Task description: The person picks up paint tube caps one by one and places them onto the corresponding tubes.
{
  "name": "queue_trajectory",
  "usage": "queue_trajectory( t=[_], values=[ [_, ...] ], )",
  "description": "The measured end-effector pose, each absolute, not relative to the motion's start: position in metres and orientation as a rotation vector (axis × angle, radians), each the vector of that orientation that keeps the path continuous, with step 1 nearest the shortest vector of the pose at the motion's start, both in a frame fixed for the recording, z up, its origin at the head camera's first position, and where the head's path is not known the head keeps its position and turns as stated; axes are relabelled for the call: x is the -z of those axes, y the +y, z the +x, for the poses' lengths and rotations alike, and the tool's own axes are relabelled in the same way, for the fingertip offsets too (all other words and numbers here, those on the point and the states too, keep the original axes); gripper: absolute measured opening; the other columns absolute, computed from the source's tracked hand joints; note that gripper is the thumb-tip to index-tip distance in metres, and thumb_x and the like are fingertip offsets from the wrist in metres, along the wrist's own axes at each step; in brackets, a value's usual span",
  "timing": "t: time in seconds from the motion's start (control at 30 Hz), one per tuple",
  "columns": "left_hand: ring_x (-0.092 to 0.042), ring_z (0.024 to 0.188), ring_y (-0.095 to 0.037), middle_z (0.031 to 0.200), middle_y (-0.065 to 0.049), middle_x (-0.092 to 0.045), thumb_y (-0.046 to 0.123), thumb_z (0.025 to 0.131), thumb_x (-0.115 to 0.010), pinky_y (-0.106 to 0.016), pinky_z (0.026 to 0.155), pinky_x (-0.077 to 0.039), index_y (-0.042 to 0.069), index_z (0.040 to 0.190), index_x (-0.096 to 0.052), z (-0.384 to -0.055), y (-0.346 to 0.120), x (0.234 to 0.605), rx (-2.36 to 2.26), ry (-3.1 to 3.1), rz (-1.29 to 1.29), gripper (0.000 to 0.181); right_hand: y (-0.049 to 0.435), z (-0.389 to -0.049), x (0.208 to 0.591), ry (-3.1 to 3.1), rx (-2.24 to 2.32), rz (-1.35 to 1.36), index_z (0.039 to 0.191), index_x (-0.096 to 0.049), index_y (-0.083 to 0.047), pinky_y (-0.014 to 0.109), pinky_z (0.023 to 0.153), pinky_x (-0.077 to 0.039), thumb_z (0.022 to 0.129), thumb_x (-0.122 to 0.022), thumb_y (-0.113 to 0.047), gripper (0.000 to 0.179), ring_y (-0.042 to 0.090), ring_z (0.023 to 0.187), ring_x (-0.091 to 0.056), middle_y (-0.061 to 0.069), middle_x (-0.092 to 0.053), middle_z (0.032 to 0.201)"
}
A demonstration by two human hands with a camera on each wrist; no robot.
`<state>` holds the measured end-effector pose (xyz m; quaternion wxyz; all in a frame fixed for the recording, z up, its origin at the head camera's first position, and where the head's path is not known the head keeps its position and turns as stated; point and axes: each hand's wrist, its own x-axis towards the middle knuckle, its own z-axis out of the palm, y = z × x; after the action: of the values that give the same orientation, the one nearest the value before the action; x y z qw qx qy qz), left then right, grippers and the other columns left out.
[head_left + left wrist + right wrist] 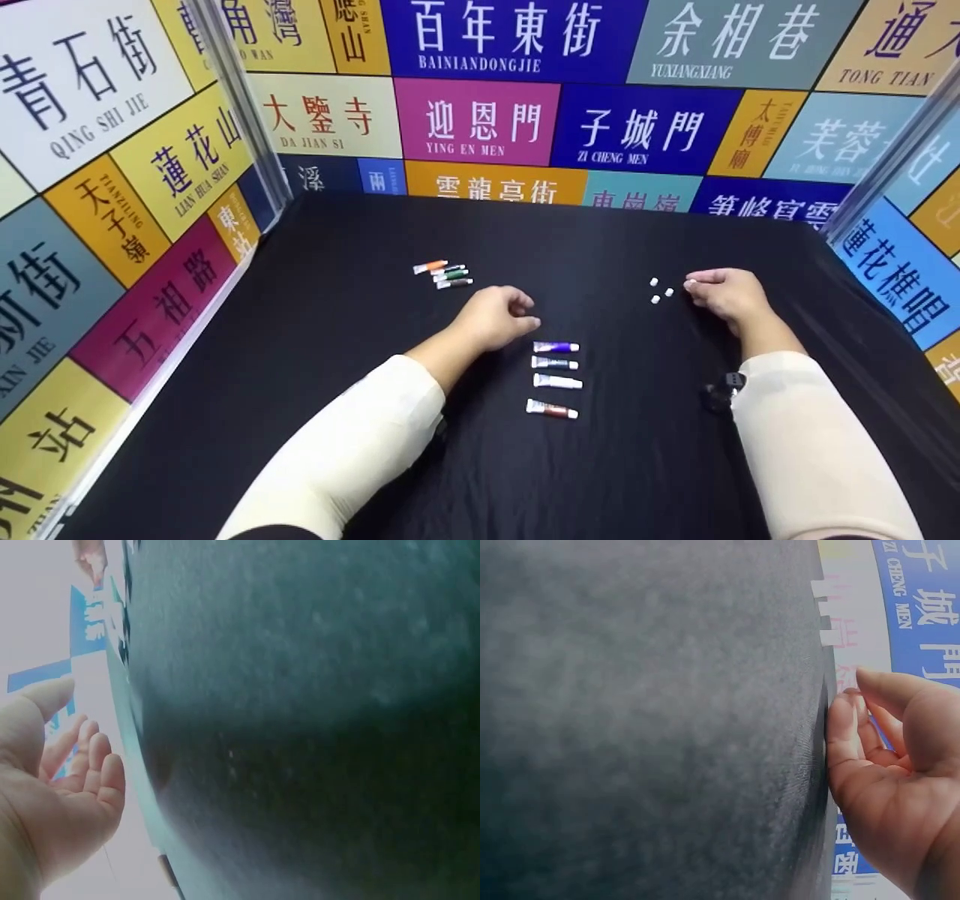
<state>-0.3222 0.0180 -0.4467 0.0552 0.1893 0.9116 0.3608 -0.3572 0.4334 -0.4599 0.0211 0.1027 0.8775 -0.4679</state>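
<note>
In the head view, my right hand (731, 300) is low over the black cloth, pinching a tiny white cap (691, 283) between thumb and fingertips. Just left of it lie three loose white caps (655, 299), also visible in the right wrist view as white bits (827, 637) beyond the fingertips. My left hand (495, 319) hovers near the middle with loosely bent fingers and nothing in it; its thumb stands apart from the fingers in the left wrist view. Below it are small paint tubes in a column: purple (556, 347), dark blue (555, 364), white (557, 382) and brown (552, 409).
Farther back on the left, several more paint tubes lie close together, among them an orange one (430, 266) and a green one (451, 275). Black cloth (337, 247) covers the table. Colourful sign panels (480, 120) stand around its back and sides.
</note>
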Motion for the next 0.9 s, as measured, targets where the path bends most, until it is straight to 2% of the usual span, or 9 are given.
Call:
queue_trajectory(
  t=[0.23,0.47,0.7,0.9],
  values=[
    [-0.073,0.113,-0.027,0.117,-0.012,-0.079,0.026,0.096,-0.080,-0.041,0.107,-0.055,0.005,0.126,-0.076,-0.333,0.004,0.447,-1.147,2.806,0.535,0.037,0.425,-0.353,0.453,2.672,1.646,0.329,0.142,-0.063,0.004,0.015,0.080,-0.060,0.103,-0.071,-0.024,0.048,-0.003,0.083,-0.072,-0.028,-0.072,0.085],
    [-0.072,0.115,-0.029,0.119,-0.013,-0.078,0.026,0.096,-0.079,-0.042,0.107,-0.054,0.004,0.127,-0.074,-0.345,-0.013,0.450,-1.169,2.849,0.447,0.038,0.415,-0.344,0.447,2.654,1.752,0.334,0.121,-0.075,-0.014,0.016,0.080,-0.061,0.101,-0.074,-0.024,0.022,0.001,0.083,-0.073,-0.020,-0.078,0.091],
    [-0.071,0.117,-0.029,0.121,-0.012,-0.078,0.026,0.096,-0.080,-0.042,0.109,-0.053,0.006,0.127,-0.075,-0.354,-0.027,0.453,-1.116,2.914,0.366,0.038,0.404,-0.338,0.443,2.663,1.788,0.265,0.125,-0.073,-0.012,0.018,0.082,-0.061,0.100,-0.076,-0.028,0.029,0.002,0.082,-0.073,-0.021,-0.077,0.095],
    [-0.071,0.120,-0.030,0.124,-0.013,-0.078,0.024,0.094,-0.082,-0.042,0.111,-0.053,0.007,0.128,-0.075,-0.363,-0.036,0.456,-1.131,2.936,0.319,0.039,0.397,-0.332,0.437,2.639,1.885,0.222,0.116,-0.076,-0.017,0.017,0.079,-0.061,0.101,-0.075,-0.022,0.016,0.000,0.076,-0.071,-0.022,-0.076,0.092]
  ],
)
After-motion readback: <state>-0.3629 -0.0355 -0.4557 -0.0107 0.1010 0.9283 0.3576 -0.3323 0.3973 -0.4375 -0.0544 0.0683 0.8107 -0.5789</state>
